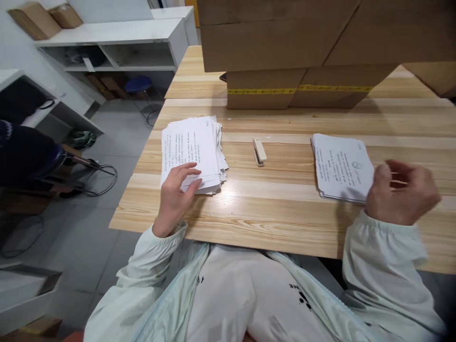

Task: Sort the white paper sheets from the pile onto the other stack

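Observation:
My left hand is open, thumb and fingers apart, at the near edge of an uneven stack of printed sheets. The fingertips are over the lower part of the top sheet; whether they press on it I cannot tell. To the right, my right hand is loosely curled, with a gap between its fingers and no object visible in it. It is beside the right edge of a second, neater paper stack. A cream stapler lies between the two stacks, out of reach of both hands' fingers.
Large cardboard boxes stand at the back of the wooden table, one with a yellow tape band. The table's left edge drops to a tiled floor. A blue stool and white shelving stand at the left.

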Demonstrator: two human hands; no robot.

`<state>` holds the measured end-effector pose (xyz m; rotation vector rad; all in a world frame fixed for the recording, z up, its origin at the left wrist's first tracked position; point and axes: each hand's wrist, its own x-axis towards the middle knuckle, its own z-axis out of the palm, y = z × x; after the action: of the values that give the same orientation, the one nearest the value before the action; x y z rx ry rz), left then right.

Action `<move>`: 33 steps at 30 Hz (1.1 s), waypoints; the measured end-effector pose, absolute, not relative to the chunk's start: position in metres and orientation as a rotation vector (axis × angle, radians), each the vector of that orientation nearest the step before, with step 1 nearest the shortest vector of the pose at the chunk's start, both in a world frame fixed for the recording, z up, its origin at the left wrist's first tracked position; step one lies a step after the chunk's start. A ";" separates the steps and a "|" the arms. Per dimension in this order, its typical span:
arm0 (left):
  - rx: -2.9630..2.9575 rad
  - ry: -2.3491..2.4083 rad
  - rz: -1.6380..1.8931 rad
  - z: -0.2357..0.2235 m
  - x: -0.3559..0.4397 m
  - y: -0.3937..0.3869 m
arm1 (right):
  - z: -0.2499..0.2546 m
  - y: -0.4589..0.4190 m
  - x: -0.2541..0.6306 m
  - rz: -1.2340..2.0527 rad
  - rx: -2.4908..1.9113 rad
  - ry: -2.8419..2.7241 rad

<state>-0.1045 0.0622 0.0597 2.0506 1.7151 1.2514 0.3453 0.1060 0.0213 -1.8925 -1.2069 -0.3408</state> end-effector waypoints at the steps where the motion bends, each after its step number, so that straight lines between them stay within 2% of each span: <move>1: 2.119 1.722 1.170 0.057 -0.109 0.067 | 0.028 0.103 0.318 -0.170 -1.761 -1.313; 5: 2.176 1.765 0.966 0.042 -0.117 0.081 | 0.040 0.100 0.201 0.817 -1.326 -1.616; 7: 2.158 1.781 0.957 0.034 -0.117 0.085 | 0.035 0.110 0.156 1.126 -1.203 -1.637; 9: 2.127 1.787 0.990 0.029 -0.116 0.087 | 0.026 0.125 0.124 1.273 -1.176 -1.616; 14: 2.048 1.767 1.027 0.027 -0.117 0.087 | 0.010 0.151 0.085 1.349 -1.204 -1.596; 24: 2.126 1.828 1.052 0.028 -0.119 0.098 | 0.011 0.158 0.070 1.164 -1.083 -1.699; 29: 1.847 1.928 1.281 0.022 -0.119 0.102 | 0.016 0.167 0.060 1.407 -1.071 -1.472; 33: 1.790 1.755 1.389 0.024 -0.114 0.091 | 0.025 0.176 0.057 1.540 -1.135 -1.408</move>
<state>-0.1145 0.0914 0.0240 1.7901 1.7546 1.3892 0.0575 0.1757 0.0248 -1.1352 -1.4079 1.5399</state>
